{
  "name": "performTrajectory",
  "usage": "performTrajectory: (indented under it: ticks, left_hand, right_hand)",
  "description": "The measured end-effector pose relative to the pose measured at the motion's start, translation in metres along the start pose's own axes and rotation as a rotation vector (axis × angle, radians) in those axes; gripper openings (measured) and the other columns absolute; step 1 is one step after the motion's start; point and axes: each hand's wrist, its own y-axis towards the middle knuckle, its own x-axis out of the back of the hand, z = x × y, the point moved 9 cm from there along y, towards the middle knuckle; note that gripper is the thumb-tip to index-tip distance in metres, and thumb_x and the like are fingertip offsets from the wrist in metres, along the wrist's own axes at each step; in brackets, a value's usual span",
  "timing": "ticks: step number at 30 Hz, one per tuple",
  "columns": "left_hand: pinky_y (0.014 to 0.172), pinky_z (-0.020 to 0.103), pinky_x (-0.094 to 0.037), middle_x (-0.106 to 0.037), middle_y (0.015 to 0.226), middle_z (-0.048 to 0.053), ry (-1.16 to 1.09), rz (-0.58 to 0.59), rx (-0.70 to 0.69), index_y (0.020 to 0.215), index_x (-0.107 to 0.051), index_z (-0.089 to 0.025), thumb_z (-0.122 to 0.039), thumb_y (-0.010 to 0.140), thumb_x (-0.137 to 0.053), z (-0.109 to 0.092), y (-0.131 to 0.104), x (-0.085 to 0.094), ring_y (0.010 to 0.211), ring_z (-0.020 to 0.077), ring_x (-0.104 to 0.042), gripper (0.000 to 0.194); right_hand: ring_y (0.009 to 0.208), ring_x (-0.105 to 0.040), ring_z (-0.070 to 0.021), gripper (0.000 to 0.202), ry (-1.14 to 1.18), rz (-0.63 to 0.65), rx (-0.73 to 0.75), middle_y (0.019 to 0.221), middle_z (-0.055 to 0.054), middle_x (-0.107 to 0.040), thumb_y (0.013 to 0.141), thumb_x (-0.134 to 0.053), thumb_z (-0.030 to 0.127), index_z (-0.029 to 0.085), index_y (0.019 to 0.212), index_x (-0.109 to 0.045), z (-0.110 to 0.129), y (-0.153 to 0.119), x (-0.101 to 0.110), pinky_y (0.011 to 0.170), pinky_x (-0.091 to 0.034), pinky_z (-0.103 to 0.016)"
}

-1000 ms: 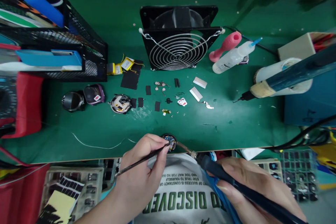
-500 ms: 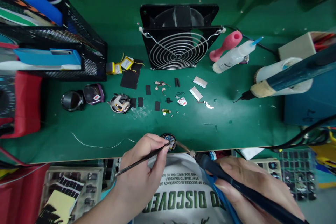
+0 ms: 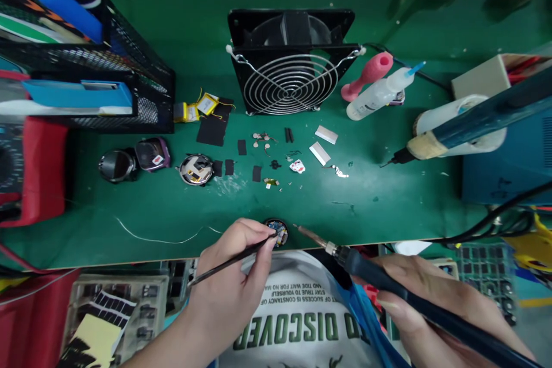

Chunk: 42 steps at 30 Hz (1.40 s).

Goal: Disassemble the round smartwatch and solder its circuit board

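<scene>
At the bench's front edge lies a small round watch body [image 3: 280,233] with a blue circuit board showing inside it. My left hand [image 3: 237,264] is closed on dark tweezers [image 3: 228,264], their tip over the board. My right hand [image 3: 444,299] grips a soldering iron [image 3: 366,270]; its tip stands slightly to the right of the watch body, apart from it. Beyond them several small parts are spread out, among them black pads [image 3: 256,173], a flex piece [image 3: 271,182] and a white-and-red piece [image 3: 297,166].
A fan [image 3: 290,63] stands at the back, with a white squeeze bottle [image 3: 379,95] beside it. A hot-air handpiece [image 3: 470,121] juts in from the right. Left are a mesh organizer [image 3: 155,86], a red meter [image 3: 43,172] and an opened watch case [image 3: 195,169].
The soldering iron has drawn back to the right, its tip leaving the watch body. My left hand and the tweezers hold nearly the same place.
</scene>
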Motion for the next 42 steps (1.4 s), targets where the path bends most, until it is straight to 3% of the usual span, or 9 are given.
performTrajectory:
  ticks: [6,14,23,33,42]
  left_hand:
    - [0.075,0.030,-0.063,-0.072,0.095,-0.002,-0.001,0.003,-0.022,0.099,-0.060,-0.030,-0.019,0.097,-0.060,-0.002,-0.001,0.000,0.088,0.0153,-0.073,0.011]
    - [0.071,0.028,-0.063,-0.073,0.092,-0.002,0.010,-0.016,-0.056,0.097,-0.061,-0.028,-0.020,0.097,-0.060,-0.004,0.002,0.001,0.085,0.0151,-0.074,0.007]
    - [0.072,0.028,-0.063,-0.073,0.094,-0.001,0.013,-0.019,-0.065,0.099,-0.061,-0.027,-0.022,0.097,-0.061,-0.004,0.001,0.002,0.085,0.0152,-0.074,0.006]
    - [0.072,0.030,-0.064,-0.073,0.095,0.000,0.013,-0.009,-0.071,0.099,-0.061,-0.026,-0.020,0.098,-0.060,-0.004,0.000,0.000,0.086,0.0162,-0.074,0.007]
    - [0.075,0.025,-0.062,-0.072,0.095,-0.004,0.010,-0.011,-0.069,0.099,-0.061,-0.027,-0.023,0.099,-0.059,-0.004,0.000,0.002,0.088,0.0124,-0.074,0.005]
  right_hand:
    - [0.086,-0.080,-0.0230,0.021,0.024,0.067,0.048,0.100,-0.006,-0.079,0.096,-0.066,0.028,0.023,0.115,-0.073,-0.001,0.002,-0.011,0.065,-0.066,-0.024]
    - [0.081,-0.079,-0.0202,0.018,0.105,0.080,-0.100,0.097,-0.004,-0.079,0.096,-0.067,0.036,0.024,0.108,-0.073,0.006,0.014,-0.019,0.070,-0.064,-0.024]
    - [0.086,-0.079,-0.0222,0.020,0.133,0.074,-0.091,0.103,-0.005,-0.080,0.096,-0.068,0.035,0.024,0.112,-0.072,0.002,0.010,-0.022,0.075,-0.064,-0.027]
    - [0.080,-0.079,-0.0243,0.018,0.142,0.079,-0.084,0.097,-0.004,-0.080,0.094,-0.070,0.036,0.027,0.109,-0.072,0.004,0.012,-0.021,0.071,-0.066,-0.031]
    - [0.080,-0.079,-0.0216,0.016,0.109,-0.028,-0.033,0.095,-0.004,-0.080,0.098,-0.066,0.035,0.026,0.110,-0.072,0.016,0.022,-0.013,0.070,-0.065,-0.027]
